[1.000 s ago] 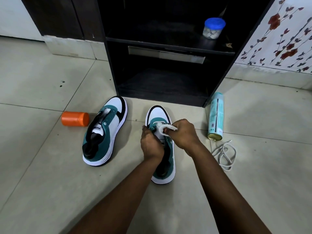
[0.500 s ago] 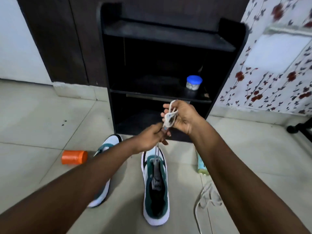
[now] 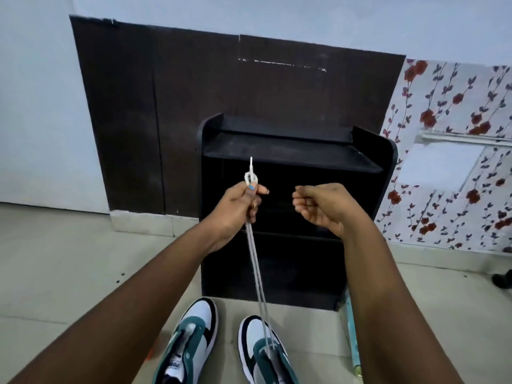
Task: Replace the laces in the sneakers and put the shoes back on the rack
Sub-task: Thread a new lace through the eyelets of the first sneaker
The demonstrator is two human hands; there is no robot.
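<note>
Two white, green and black sneakers stand on the floor at the bottom of the head view, the left sneaker [image 3: 191,339] and the right sneaker [image 3: 263,353]. A white lace [image 3: 256,267] runs taut in two strands from the right sneaker's front eyelets up to my left hand [image 3: 238,206], which grips both strands with the lace tips sticking out above the fist. My right hand [image 3: 321,206] hovers beside it with curled fingers and nothing in it. The black shoe rack [image 3: 293,151] stands behind the hands.
A teal spray can [image 3: 353,336] lies on the tiles right of the right sneaker. A sliver of orange [image 3: 149,354] shows past my left forearm. A dark panel and floral wallpaper back the rack. A black object [image 3: 502,279] sits at the far right edge.
My left hand has pulled the lace up high from the right sneaker. My right hand has let go of the lace and moved right. The view has tilted upward.
</note>
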